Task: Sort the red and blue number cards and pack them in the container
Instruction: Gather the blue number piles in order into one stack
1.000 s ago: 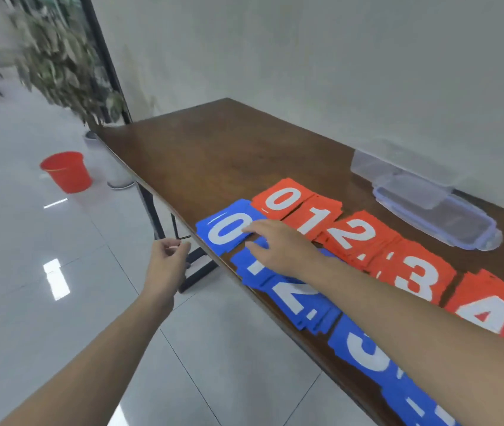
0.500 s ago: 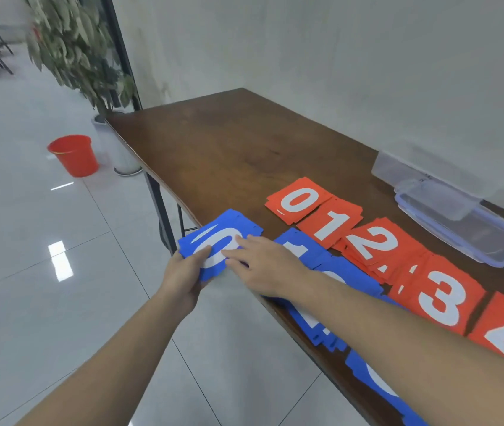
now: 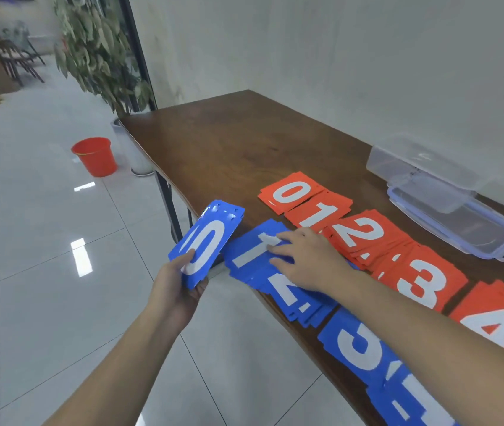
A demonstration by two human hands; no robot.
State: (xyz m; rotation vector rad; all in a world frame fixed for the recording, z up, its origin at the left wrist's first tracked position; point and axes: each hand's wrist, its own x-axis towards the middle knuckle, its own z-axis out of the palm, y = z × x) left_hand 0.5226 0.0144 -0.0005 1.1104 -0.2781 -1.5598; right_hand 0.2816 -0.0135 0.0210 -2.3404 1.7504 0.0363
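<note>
The left hand [image 3: 180,287] has its grip clamped on the blue 0 stack [image 3: 206,242], held off the surface's [image 3: 229,139] edge. At its three o'clock, the right hand [image 3: 306,259] lies fingers flat on the blue 1 stack [image 3: 253,250]. Sorting looks done; the clear container [image 3: 456,222], at two o'clock, holds nothing yet, so packing remains.

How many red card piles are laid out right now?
5: red 0 pile, red 1 pile, red 2 pile, red 3 pile, red 4 pile, running along the table's back row. More may lie beyond the frame's right edge.
</note>
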